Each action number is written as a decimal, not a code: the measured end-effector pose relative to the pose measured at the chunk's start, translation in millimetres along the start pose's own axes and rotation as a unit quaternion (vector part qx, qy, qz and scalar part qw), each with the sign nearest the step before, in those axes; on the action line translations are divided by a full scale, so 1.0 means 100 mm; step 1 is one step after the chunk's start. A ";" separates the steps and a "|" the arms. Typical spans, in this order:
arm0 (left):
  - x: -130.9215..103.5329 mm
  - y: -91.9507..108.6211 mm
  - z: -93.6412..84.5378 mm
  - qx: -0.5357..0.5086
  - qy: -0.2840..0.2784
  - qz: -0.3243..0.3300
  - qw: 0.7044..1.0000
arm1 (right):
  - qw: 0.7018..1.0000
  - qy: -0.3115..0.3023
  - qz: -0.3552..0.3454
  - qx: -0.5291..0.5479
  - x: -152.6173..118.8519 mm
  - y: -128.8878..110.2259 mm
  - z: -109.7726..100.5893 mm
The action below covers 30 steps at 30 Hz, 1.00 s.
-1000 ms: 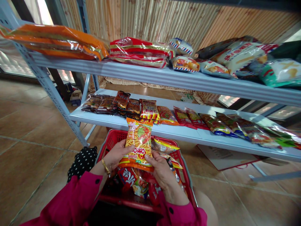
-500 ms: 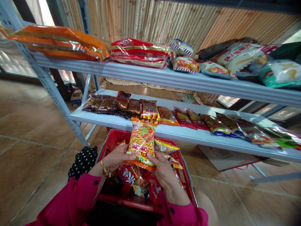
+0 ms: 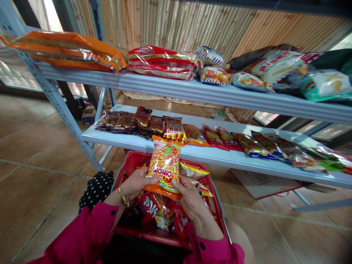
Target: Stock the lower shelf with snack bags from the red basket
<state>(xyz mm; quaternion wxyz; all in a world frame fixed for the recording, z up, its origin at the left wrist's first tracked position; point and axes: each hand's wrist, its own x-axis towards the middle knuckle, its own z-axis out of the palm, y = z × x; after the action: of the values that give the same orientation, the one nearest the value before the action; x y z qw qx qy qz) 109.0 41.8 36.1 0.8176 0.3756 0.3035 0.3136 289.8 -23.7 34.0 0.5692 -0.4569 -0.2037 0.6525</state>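
Brown tiled floor (image 3: 49, 179), pale blue rack (image 3: 137, 81) loaded with snack bags (image 3: 165, 62). Left hand (image 3: 136, 186) and right hand (image 3: 191, 200) both gripping orange-yellow snack packet (image 3: 165, 165), one per side, printed front facing up. Packet's held over red basket (image 3: 148, 237), bunch of other packets (image 3: 150, 207) inside.

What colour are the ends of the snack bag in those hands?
The snack bag is orange at both ends; the head view shows it best.

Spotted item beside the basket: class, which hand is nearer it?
Left. The left hand, on the left side of the snack packet, lies right of the spotted item; the right hand, on the packet's other side, is farther right.
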 end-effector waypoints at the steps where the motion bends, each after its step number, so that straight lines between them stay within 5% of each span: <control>1: 0.00 0.00 0.00 0.001 0.002 0.002 1.000 | 1.000 0.006 0.004 -0.006 -0.01 -0.01 0.00; 12: 0.05 -0.01 -0.01 -0.004 0.031 0.012 0.999 | 0.999 -0.004 0.024 -0.021 -0.05 0.01 -0.09; 21: 0.04 0.01 -0.03 0.000 -0.039 0.014 0.999 | 0.999 0.028 0.017 -0.030 -0.02 0.04 -0.11; 30: 0.07 -0.02 0.01 -0.001 0.023 0.014 1.000 | 1.000 0.024 0.018 0.002 -0.03 0.04 -0.12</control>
<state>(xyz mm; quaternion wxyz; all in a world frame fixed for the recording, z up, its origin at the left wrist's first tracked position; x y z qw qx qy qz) 114.3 45.5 33.3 0.8061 0.3719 0.3166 0.3342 297.2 -30.4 25.6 0.5628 -0.4751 -0.1799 0.6520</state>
